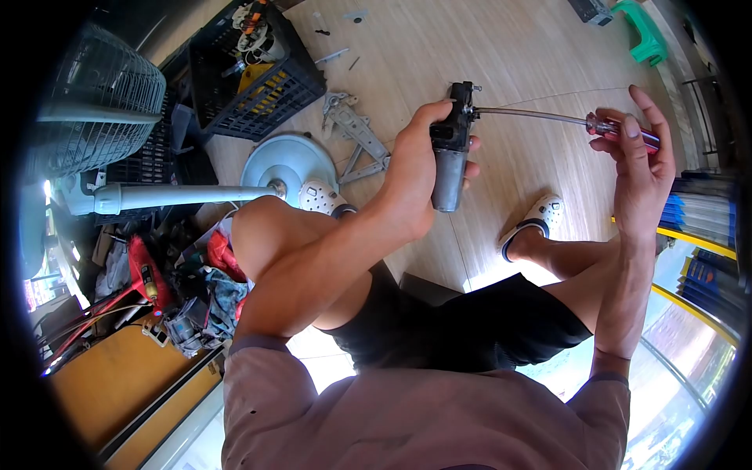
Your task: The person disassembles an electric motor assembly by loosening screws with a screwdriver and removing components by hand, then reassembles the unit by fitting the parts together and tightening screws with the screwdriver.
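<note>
Above floor [407, 55]: left grip [417, 160] wrapped round one motor [449, 176], right grip [644, 172] holding one screwdriver [597, 124]

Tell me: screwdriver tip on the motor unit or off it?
On, apparently: the screwdriver in the right hand meets the side of the motor unit. How firmly it seats: cannot tell.
</note>
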The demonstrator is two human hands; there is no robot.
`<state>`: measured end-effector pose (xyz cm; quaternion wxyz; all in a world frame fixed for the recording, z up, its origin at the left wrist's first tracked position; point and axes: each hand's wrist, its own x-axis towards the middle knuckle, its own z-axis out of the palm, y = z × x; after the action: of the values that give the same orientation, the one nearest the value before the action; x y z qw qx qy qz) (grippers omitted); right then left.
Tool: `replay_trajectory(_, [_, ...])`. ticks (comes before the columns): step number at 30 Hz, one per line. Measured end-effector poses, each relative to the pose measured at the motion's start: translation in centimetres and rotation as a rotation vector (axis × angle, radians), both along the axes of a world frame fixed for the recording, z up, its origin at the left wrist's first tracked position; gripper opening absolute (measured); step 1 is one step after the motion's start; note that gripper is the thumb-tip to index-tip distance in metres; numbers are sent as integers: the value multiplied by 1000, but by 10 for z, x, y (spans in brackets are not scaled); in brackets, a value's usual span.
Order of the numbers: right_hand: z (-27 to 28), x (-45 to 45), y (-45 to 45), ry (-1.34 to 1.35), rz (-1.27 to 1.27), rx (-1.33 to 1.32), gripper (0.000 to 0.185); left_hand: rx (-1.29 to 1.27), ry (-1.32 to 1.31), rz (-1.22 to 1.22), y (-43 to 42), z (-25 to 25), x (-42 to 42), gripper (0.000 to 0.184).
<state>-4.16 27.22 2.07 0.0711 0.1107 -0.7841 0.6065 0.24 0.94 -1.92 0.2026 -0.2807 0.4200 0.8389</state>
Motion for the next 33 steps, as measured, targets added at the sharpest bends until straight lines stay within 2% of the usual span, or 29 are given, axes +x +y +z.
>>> replay_trajectory(5, [-1, -1, -5, 114, 178, -227, 46, 17, 10, -8, 1, -1, 0, 47])
replay_trajectory(8, [-3, -3, 1, 95, 191, -181, 45, 18, -3, 0, 1, 0, 0, 46])
replay_trajectory(11, [1, 2, 4, 2, 30, 70, 45, 4, -4, 3, 1, 1, 0, 46])
replay_trajectory(14, [0, 1, 2, -38, -12, 63, 43, -2, -3, -3, 1, 0, 0, 46])
replay_trajectory(20, [0, 0, -7, 124, 133, -187, 46, -8, -7, -8, 2, -1, 0, 46])
replay_trajectory(23, [-2, -2, 1, 110, 171, -133, 46, -7, -11, -7, 2, 1, 0, 46])
replay_trajectory(26, [1, 1, -1, 72, 34, 42, 46, -2, -20, -5, 1, -1, 0, 46])
replay_trajectory(29, [-1, 0, 4, 2, 5, 111, 41, -20, -22, -8, 2, 2, 0, 46])
replay_trajectory(33, [-1, 1, 0, 72, 74, -53, 41, 2, -10, -6, 2, 0, 0, 46])
